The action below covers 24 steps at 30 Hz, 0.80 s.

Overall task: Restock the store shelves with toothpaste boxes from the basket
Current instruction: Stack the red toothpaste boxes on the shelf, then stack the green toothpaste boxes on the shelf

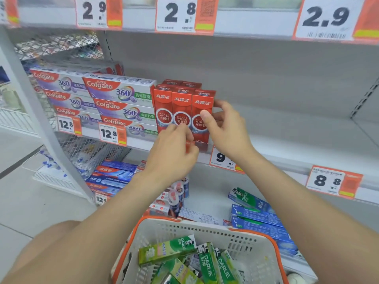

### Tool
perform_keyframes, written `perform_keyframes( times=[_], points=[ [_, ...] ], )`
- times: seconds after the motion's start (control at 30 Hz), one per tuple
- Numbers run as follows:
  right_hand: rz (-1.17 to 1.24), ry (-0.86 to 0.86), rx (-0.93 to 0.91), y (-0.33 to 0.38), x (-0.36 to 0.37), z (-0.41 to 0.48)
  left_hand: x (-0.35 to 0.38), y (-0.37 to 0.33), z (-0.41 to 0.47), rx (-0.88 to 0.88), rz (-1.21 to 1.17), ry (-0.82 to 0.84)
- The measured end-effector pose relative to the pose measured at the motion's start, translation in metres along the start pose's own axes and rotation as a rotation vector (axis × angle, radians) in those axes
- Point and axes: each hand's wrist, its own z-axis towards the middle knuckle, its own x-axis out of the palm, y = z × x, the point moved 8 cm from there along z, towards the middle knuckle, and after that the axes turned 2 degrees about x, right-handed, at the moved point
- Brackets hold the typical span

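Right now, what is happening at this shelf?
A person is lining up red boxes upright on the shelf. The right hand grips the rightmost one; the left hand touches the bottoms of the row. Green boxes wait in the basket below.
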Motion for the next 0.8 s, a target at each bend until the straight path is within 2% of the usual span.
perform_keyframes(
  times=[0.17, 0.27, 0.37, 0.43, 0.5, 0.6, 0.73, 0.8],
  points=[
    [-0.119, 0.116, 0.040, -0.007, 0.001, 0.001, 0.003, 0.003, -0.001, -0.015, 0.047, 0.055],
    [-0.196, 0.197, 0.132, -0.016, 0.004, -0.004, 0.011, 0.004, -0.005, -0.040, 0.063, 0.136],
    [-0.329, 0.095, 0.142, -0.018, -0.009, -0.015, 0.021, 0.004, -0.012, -0.030, 0.083, 0.251],
    [-0.350, -0.025, 0.048, -0.002, -0.027, -0.028, 0.032, 0.004, -0.019, -0.022, 0.111, 0.377],
    [-0.373, -0.021, -0.053, 0.016, -0.035, -0.044, 0.052, 0.003, -0.030, 0.002, 0.161, 0.533],
    [-0.596, 0.240, -0.060, 0.009, -0.020, -0.068, 0.090, 0.000, -0.050, 0.069, 0.292, 0.789],
    [-0.997, 0.850, 0.145, -0.056, 0.003, -0.123, 0.135, -0.008, -0.078, 0.144, 0.442, 1.051],
    [-1.165, 1.067, 0.230, -0.085, -0.004, -0.153, 0.157, -0.012, -0.090, 0.176, 0.497, 1.116]
  ],
)
